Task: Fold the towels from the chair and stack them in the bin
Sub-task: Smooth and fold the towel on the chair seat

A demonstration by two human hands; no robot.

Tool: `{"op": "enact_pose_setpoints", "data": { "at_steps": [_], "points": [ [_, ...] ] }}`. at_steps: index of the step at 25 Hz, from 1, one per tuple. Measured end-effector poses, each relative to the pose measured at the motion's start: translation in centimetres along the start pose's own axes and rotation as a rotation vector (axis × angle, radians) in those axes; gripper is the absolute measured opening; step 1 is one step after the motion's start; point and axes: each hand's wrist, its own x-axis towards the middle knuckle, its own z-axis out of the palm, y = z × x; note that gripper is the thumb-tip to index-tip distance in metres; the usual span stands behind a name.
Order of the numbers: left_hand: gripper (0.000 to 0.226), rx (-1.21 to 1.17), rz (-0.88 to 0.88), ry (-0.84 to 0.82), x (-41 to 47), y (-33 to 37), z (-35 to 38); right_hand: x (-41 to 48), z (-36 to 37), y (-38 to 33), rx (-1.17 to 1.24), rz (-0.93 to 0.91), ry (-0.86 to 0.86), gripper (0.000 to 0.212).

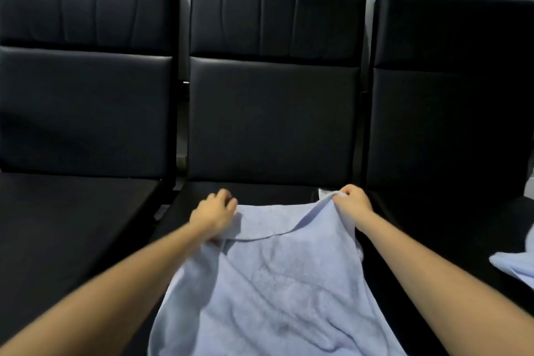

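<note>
Both your bare forearms reach forward. Left hand (215, 212) knuckles up, fingers (226, 200) curled on the towel (274, 283) edge. Right hand (354, 201) pinches its raised corner, cloth draping below those fingers.

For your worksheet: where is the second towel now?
Head view: the second towel lies at the right edge, on the right-hand chair, apart from the held towel.

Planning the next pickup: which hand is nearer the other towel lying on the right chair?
Right. The right hand pinches the spread towel at its far corner, left of the other towel; the left hand is farther left.
</note>
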Motion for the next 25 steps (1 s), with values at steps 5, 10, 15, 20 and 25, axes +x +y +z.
{"op": "enact_pose_setpoints", "data": {
  "at_steps": [5,10,15,20,25],
  "points": [
    [0.040,0.039,0.203,0.018,-0.1,-0.6,3.0,-1.4,4.5,2.8,-0.549,-0.185,-0.046,0.047],
    [0.013,-0.140,0.316,0.158,-1.5,-1.3,3.1,-2.2,3.9,3.4,-0.492,-0.213,-0.115,0.045],
    [0.017,-0.053,0.273,0.156,-2.7,-1.3,2.6,-5.2,2.6,3.5,-0.403,-0.229,-0.100,0.046],
    [0.015,0.040,0.264,0.474,-6.5,-1.9,2.5,-9.2,1.0,3.6,-0.332,-0.184,-0.019,0.034],
    [0.048,0.129,0.317,-0.148,-7.3,-1.5,-0.3,-8.8,0.9,4.1,-0.218,-0.124,0.044,0.010]
  ]
}}
